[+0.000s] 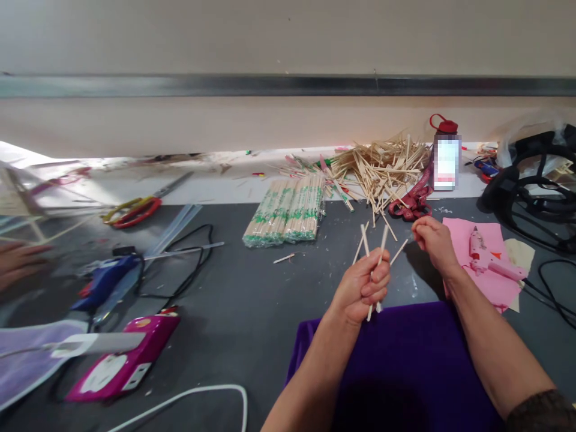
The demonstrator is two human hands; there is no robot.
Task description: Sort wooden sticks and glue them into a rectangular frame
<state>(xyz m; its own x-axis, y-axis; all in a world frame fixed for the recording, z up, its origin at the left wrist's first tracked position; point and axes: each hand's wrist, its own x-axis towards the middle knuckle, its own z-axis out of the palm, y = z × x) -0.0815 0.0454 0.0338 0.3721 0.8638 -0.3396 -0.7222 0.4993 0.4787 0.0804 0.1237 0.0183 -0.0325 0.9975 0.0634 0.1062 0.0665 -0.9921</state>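
My left hand [363,287] is closed around several pale wooden sticks [365,239], which fan out above and below the fist over a purple cloth [405,354]. To its right, my right hand [434,243] is raised with the fingers pinched together; whatever is between them, if anything, is hidden. Beside that hand a pink hot glue gun [481,255] lies on a pink sheet [494,234]. Behind my left hand is a heap of loose wooden sticks [382,165], with plastic-wrapped bundles of chopsticks [285,210] to its left.
Red-and-yellow scissors [137,210], a blue glue gun [112,279] and a magenta power strip [123,360] lie left. A co-worker's hand [20,264] shows blurred at the left edge. A phone [447,162], a red-capped bottle [447,126] and black headphones [504,186] are right.
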